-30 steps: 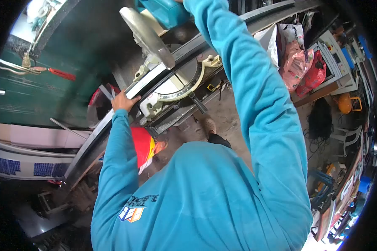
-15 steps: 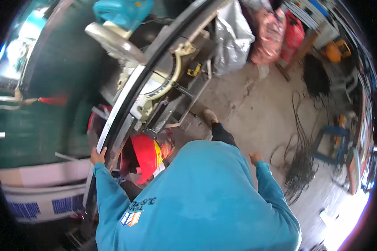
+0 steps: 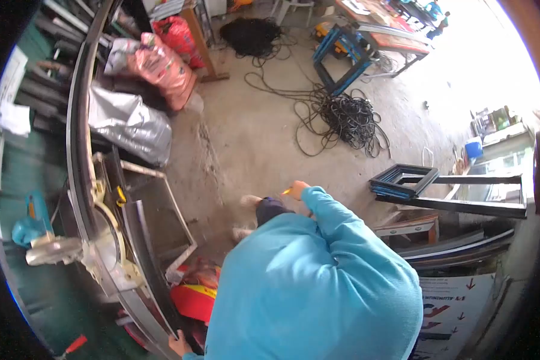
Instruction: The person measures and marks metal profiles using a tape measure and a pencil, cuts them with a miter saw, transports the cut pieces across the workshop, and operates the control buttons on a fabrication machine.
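My left hand (image 3: 179, 345) is at the lower left, fingers closed at the near end of a dark metal profile (image 3: 147, 255). That profile lies alongside a mitre saw (image 3: 105, 252) with a teal motor housing (image 3: 33, 222). A longer dark profile (image 3: 78, 114) runs past the saw along the bench. In front of my body, my right hand (image 3: 299, 188) is closed on a small yellow object (image 3: 287, 191), with only its tip showing. A yellow item (image 3: 121, 195) sits beside the saw; its kind is hard to make out.
Silver (image 3: 129, 123) and pink (image 3: 162, 69) sacks stand beyond the bench. Tangled black strips (image 3: 354, 120) lie on the floor near blue-black frames (image 3: 342, 63). More frames (image 3: 405, 180) and stacked profiles (image 3: 456, 246) are at right. A red-yellow bag (image 3: 195, 303) lies near my left arm.
My view has swung to the right, bringing more floor into sight. My left hand has moved from the long profile to the shorter dark one. The yellow tip in my right hand now shows.
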A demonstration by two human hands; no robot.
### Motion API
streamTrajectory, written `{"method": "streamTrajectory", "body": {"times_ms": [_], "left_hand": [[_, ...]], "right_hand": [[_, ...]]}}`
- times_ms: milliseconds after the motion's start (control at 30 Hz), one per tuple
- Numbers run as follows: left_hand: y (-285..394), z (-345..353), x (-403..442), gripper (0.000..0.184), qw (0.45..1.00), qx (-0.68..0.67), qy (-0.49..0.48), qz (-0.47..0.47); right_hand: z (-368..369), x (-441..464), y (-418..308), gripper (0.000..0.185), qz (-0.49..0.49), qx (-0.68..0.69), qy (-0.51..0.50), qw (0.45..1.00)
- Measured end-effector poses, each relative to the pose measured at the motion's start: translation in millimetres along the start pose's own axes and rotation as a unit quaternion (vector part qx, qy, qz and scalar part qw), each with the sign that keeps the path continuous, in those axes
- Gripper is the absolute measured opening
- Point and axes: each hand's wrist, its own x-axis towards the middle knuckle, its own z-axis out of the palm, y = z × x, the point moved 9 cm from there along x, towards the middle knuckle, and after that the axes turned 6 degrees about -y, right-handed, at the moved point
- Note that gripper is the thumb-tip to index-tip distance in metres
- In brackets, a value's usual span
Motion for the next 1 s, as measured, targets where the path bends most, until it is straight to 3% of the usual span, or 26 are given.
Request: {"method": "streamTrajectory", "body": {"times_ms": [33, 67, 100, 167, 200, 233, 267, 333, 400, 467, 567, 633, 700, 733, 767, 800, 867, 900, 967, 1000], "left_hand": [[58, -2, -21, 0.058, 0.996, -0.075, -0.028, 0.033], [45, 27, 6, 0.045, 0.984, -0.114, -0.009, 0.137], [74, 33, 11, 0.045, 0.982, -0.119, -0.008, 0.149], [162, 70, 5, 0.036, 0.963, -0.129, -0.161, 0.175], [212, 77, -2, 0.037, 0.96, -0.114, -0.155, 0.205], [258, 83, -7, 0.039, 0.956, -0.097, -0.148, 0.235], [288, 101, 2, 0.041, 0.948, -0.111, -0.136, 0.267], [361, 121, 9, 0.045, 0.939, -0.097, -0.109, 0.31], [454, 127, 2, 0.048, 0.929, -0.088, -0.078, 0.35], [536, 141, 2, 0.051, 0.91, -0.122, -0.074, 0.389], [682, 142, -46, 0.057, 0.881, -0.097, -0.066, 0.458], [767, 159, -59, 0.061, 0.865, -0.009, -0.039, 0.499], [858, 171, -108, 0.062, 0.828, -0.049, -0.098, 0.549], [899, 179, -127, 0.061, 0.828, -0.008, -0.099, 0.552], [927, 190, -139, 0.062, 0.827, 0.031, -0.101, 0.552], [944, 203, -144, 0.062, 0.826, 0.032, -0.105, 0.553], [986, 237, -162, 0.067, 0.723, -0.15, -0.286, 0.611], [993, 258, -155, 0.082, 0.714, -0.1, -0.324, 0.613], [990, 284, -144, 0.094, 0.694, -0.017, -0.289, 0.66], [976, 309, -120, 0.097, 0.704, -0.003, -0.314, 0.637]], "right_hand": [[-30, -13, -26, 0.043, -0.024, 0.021, 0.014, 0.999], [-55, -19, -51, 0.039, -0.047, 0.04, 0.03, 0.998], [-71, -13, -73, 0.037, -0.091, 0.032, 0.037, 0.995], [-86, 0, -116, 0.04, -0.195, 0.026, 0.065, 0.978], [-89, 6, -136, 0.046, -0.255, 0.031, 0.086, 0.963], [-102, -14, -155, 0.04, -0.284, 0.044, 0.074, 0.955], [-116, -40, -175, 0.033, -0.314, 0.058, 0.061, 0.946], [-101, -39, -195, 0.043, -0.378, 0.134, -0.031, 0.915], [-109, -68, -196, 0.055, -0.384, 0.234, -0.154, 0.88], [-134, -101, -187, 0.063, -0.445, 0.287, -0.195, 0.825], [-159, -97, -151, 0.064, -0.444, 0.25, -0.224, 0.831], [-211, -115, -129, 0.064, -0.485, 0.283, -0.186, 0.806], [-246, -110, -111, 0.063, -0.515, 0.31, -0.15, 0.785], [-271, -101, -100, 0.062, -0.548, 0.428, -0.075, 0.714], [-293, -94, -80, 0.062, -0.567, 0.535, 0.0, 0.626], [-305, -75, -61, 0.061, -0.525, 0.586, -0.01, 0.617], [-342, -44, -13, 0.061, -0.47, 0.668, 0.046, 0.575], [-365, -35, 15, 0.06, -0.454, 0.703, 0.082, 0.542], [-395, 0, 73, 0.055, -0.385, 0.743, 0.155, 0.525], [-407, 16, 99, 0.054, -0.344, 0.751, 0.175, 0.535]]}}
